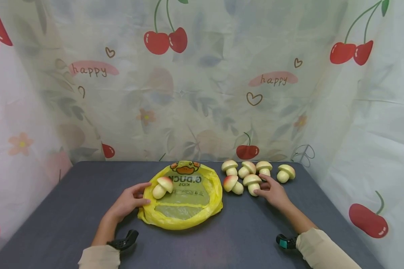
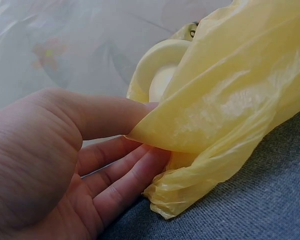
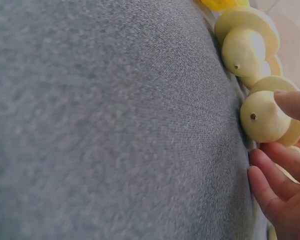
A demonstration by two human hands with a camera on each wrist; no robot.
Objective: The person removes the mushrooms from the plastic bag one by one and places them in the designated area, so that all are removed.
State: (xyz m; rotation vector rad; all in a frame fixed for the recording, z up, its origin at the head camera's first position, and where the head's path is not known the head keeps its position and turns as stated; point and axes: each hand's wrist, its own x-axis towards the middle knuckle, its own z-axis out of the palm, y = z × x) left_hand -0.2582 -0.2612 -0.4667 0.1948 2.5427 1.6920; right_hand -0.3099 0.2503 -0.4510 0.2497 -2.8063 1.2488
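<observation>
A yellow plastic bag (image 1: 218,194) with a printed duck lies spread with its mouth facing up. My left hand (image 1: 129,201) pinches its left rim between thumb and fingers, and in the left wrist view the thin yellow film (image 2: 215,110) folds over the fingertips. Inside the bag, near that hand, rests a cream model mushroom (image 1: 164,186) with a reddish cap. To the right, my right hand (image 1: 272,192) holds another model mushroom (image 1: 251,181) at the front of a group, thumb on one side and fingers on the other; its rounded stem (image 3: 262,117) shows in the right wrist view.
Several more model mushrooms stand or lean around the right hand, including a tilted one (image 1: 233,185) beside the bag and a separate one (image 1: 286,173) farther right. Everything lies on a dark grey table (image 1: 235,239). A cherry-print curtain (image 1: 202,93) borders its back and sides.
</observation>
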